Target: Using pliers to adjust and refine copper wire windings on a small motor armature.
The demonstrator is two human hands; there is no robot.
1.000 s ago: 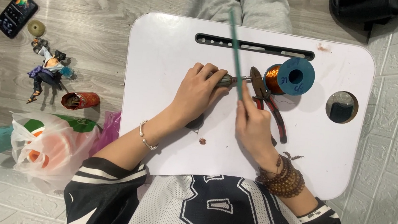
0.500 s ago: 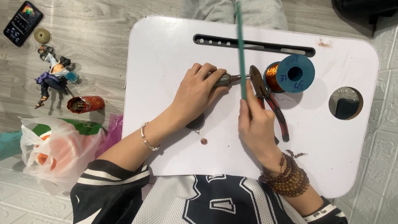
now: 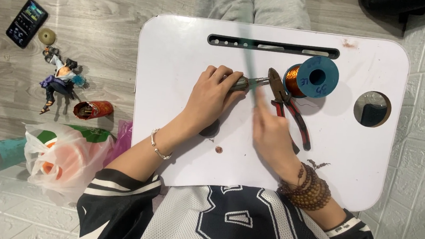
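On the white bench (image 3: 177, 55), the left hand (image 3: 212, 96) had its grip clamped on a small tool (image 3: 249, 82) whose metal tip pointed right. The right hand (image 3: 273, 132) was blurred, its grip closed on a thin green strip (image 3: 249, 53) running up from the tool's tip. Red pliers (image 3: 288, 108) lay just beside that hand, touching a blue spool (image 3: 316, 76) of copper wire.

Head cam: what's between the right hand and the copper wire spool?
Red-handled pliers lie on the white tray between the right hand and the copper wire spool, their jaws pointing toward the left hand.
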